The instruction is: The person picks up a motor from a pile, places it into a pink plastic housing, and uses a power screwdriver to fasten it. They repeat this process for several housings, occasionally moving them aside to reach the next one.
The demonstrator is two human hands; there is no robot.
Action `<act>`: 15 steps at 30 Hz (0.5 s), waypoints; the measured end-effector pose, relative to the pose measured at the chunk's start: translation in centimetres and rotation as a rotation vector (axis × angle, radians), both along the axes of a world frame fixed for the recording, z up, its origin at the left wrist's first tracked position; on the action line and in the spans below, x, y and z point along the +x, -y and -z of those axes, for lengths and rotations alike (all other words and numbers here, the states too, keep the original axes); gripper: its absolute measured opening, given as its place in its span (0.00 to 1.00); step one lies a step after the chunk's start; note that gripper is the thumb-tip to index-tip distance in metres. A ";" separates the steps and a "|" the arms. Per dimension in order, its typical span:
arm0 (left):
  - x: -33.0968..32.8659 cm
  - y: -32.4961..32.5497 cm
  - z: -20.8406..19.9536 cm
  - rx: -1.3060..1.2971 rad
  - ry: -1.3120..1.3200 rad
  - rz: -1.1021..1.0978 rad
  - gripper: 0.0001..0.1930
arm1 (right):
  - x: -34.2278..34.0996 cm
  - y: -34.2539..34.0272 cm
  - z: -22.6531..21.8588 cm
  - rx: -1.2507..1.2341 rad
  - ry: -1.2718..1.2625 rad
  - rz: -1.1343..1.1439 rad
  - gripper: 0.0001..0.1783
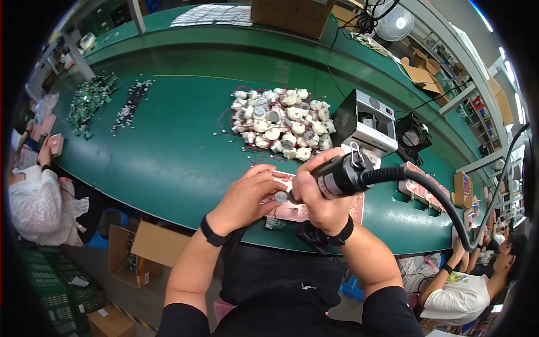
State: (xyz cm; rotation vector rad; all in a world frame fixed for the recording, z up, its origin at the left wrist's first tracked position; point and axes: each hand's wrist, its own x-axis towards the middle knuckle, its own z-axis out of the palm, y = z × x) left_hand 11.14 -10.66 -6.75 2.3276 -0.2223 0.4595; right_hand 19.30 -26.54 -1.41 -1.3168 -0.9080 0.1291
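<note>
Over on the far left of our green bench (168, 168) we've got a heap of green circuit boards (91, 104), then a dark strip with small pale bits (132, 104) scattered along it. Middle next: our left hand (244, 196) has its fingertips bunched around a small round grey-faced part (281, 196), looks like a pinch, right over a pink plastic shell (289, 212) near the front edge. Just beyond sits a big pile of cream-and-white motor units (281, 123) with red leads, so plenty left, we reckon. Our right hand (323, 208) is wrapped around a black corded power driver (339, 174), its tip end close to that round part; can't tell if it's touching. We'd call this shell mid-job, not finished. Past the driver there's a silver-and-black machine (365, 123), and farther right a row of pink shells (426, 188); done or waiting, we honestly can't tell.
</note>
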 end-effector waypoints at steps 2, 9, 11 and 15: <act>0.4 0.7 0.2 -0.004 0.017 0.044 0.19 | 0.1 0.5 0.2 0.029 -0.055 0.079 0.14; -0.1 0.0 0.0 -0.128 -0.114 0.048 0.33 | 0.8 4.6 -5.2 0.105 -0.091 0.208 0.11; -1.0 -0.2 -1.0 -0.167 -0.103 0.027 0.37 | 2.1 7.5 -7.7 0.190 -0.102 0.223 0.11; -2.1 -0.7 -0.3 -0.255 -0.161 0.003 0.51 | 6.3 10.3 -9.6 0.189 0.025 0.422 0.06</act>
